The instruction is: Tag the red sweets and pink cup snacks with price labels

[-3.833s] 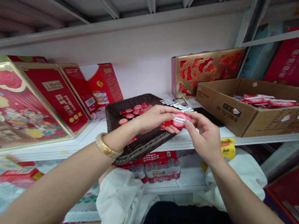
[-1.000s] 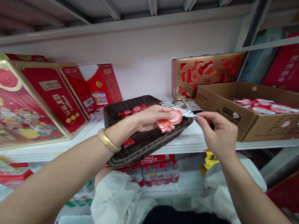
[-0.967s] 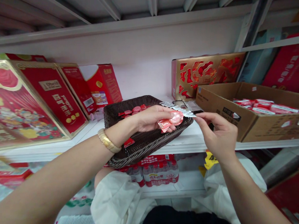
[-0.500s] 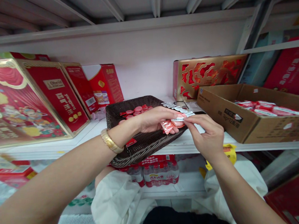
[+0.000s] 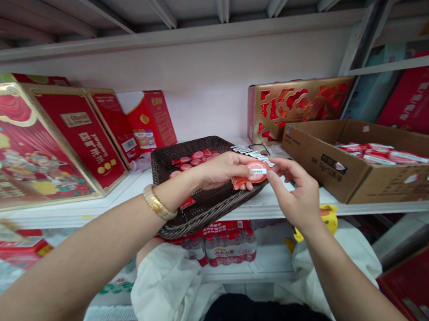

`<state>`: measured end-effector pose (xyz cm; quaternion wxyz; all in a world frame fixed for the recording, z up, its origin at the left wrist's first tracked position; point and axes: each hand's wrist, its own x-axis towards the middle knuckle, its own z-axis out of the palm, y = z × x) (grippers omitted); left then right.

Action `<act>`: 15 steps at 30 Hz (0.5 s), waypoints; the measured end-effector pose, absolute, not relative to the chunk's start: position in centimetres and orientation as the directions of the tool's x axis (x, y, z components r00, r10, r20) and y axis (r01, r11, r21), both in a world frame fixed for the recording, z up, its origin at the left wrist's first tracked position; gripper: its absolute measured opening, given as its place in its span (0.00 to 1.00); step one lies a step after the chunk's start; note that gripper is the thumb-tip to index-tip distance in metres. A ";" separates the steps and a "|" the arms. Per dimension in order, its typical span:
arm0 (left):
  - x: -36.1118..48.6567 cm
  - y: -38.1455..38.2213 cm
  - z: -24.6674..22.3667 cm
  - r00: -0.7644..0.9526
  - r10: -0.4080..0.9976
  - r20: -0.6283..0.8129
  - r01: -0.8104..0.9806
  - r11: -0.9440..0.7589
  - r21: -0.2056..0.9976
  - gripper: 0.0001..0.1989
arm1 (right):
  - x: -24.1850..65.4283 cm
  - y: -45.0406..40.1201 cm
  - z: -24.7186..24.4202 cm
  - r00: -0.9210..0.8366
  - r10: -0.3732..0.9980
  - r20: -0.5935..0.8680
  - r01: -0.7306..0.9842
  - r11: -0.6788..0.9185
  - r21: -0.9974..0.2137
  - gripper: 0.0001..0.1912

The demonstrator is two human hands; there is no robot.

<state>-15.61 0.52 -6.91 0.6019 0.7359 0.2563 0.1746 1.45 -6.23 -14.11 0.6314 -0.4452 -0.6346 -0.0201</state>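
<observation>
My left hand (image 5: pixel 224 172), with a gold bracelet on its wrist, is closed on a small round red wrapped packet (image 5: pixel 257 178) that bears a white barcode label. Thumb and index finger of my right hand (image 5: pixel 292 185) close on the packet's right edge. Both hands are over the front right of a dark woven basket (image 5: pixel 203 219). Inside it lie several round red packets (image 5: pixel 197 155), mostly toward the back. A strip of white labels (image 5: pixel 252 153) rests by the basket's far right rim, partly hidden behind my hands.
An open cardboard box (image 5: pixel 320 168) with red packets stands on the white shelf at right. Behind it is a gold and red box (image 5: pixel 298 104). Red gift boxes (image 5: pixel 80 135) fill the left side. Bottled water (image 5: pixel 230 249) sits on the shelf below.
The white label now lies flat on the packet's face, which is turned more toward me. My right fingers have shifted slightly, from the label's end to the packet's edge.
</observation>
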 end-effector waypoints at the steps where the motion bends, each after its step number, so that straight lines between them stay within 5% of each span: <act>1: -15.6 0.5 -6.9 0.806 0.590 -0.048 0.169 -0.152 0.974 0.15 | 1.3 -6.2 -14.1 0.197 0.557 0.807 0.580 0.597 -0.553 0.12; 15: -15.8 0.8 -7.1 0.824 0.566 0.014 0.146 -0.237 0.960 0.18 | 1.0 -6.4 -14.2 0.274 0.644 0.715 0.417 0.590 -0.691 0.11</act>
